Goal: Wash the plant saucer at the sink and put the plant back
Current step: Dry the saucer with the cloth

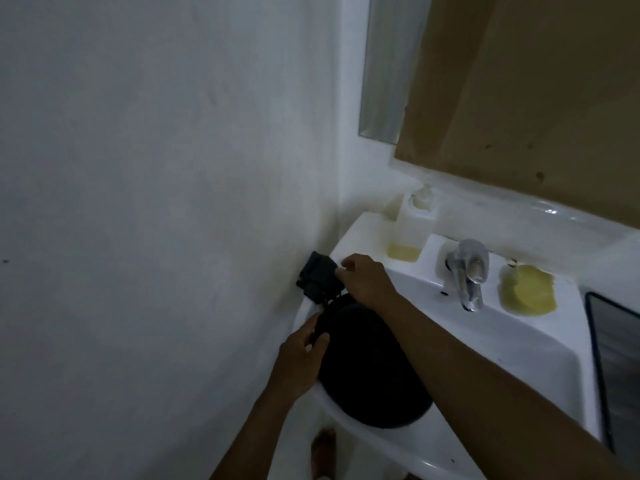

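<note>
Our left hand (301, 362) gripped the left rim of the black plant saucer (367, 368), thumb over the edge and fingers curled behind it. The saucer sat tilted in the left part of the white sink (519, 341), its lower edge overhanging the front rim. Below that rim, a bare foot (323, 448) showed on the floor, blurred.

Our right arm crossed over the saucer. The right hand (367, 278) reached the sink's left corner, its curled fingers pinching the edge of a dark cloth (317, 277) that lay bunched against the white wall (156, 168), just beyond the saucer's upper rim.

At the right edge, a dark flat device (616, 358) lay on the sink's side ledge; we could not tell what it was.

Farther back, a chrome faucet (467, 271) stood at the middle of the back ledge. To its right lay a yellow patch (528, 294). To its left stood a clear pump bottle (414, 226) with a little yellow liquid at the bottom.

Above, a brown cardboard sheet (536, 98) covered most of a mirror (388, 64), leaving a strip bare on the left.
</note>
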Tool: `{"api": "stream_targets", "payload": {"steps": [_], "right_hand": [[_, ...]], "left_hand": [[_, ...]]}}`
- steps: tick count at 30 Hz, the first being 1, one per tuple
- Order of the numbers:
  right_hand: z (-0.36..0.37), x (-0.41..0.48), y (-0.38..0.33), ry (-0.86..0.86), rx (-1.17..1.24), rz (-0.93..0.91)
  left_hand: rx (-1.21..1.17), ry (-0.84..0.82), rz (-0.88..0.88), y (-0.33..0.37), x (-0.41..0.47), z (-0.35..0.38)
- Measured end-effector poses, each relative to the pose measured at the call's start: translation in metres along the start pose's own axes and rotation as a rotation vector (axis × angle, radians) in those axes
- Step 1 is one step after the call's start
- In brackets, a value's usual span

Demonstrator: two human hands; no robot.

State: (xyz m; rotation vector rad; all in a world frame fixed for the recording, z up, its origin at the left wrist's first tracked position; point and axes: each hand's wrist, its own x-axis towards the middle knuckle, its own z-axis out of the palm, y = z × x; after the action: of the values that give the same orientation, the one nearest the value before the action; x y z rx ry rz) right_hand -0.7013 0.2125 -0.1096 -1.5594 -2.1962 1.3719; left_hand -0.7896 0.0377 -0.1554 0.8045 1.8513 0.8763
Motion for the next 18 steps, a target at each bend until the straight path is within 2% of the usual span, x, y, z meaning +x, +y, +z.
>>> {"api": "stream_targets", "payload": {"steps": [5, 12, 18], "right_hand": [[0.025, 0.033, 0.009, -0.035, -0.005, 0.106], [0.023, 0.04, 0.011, -0.046, 0.04, 0.078], [-0.012, 0.014, -0.013, 0.074, 0.176, -0.131]], "left_hand": [[-0.038, 0.018, -0.023, -0.005, -0.002, -0.003], [-0.048, -0.004, -0.039, -0.005, 0.001, -0.004], [-0.068, -0.028, -0.031, 0.007, 0.007, -0.003]]}}
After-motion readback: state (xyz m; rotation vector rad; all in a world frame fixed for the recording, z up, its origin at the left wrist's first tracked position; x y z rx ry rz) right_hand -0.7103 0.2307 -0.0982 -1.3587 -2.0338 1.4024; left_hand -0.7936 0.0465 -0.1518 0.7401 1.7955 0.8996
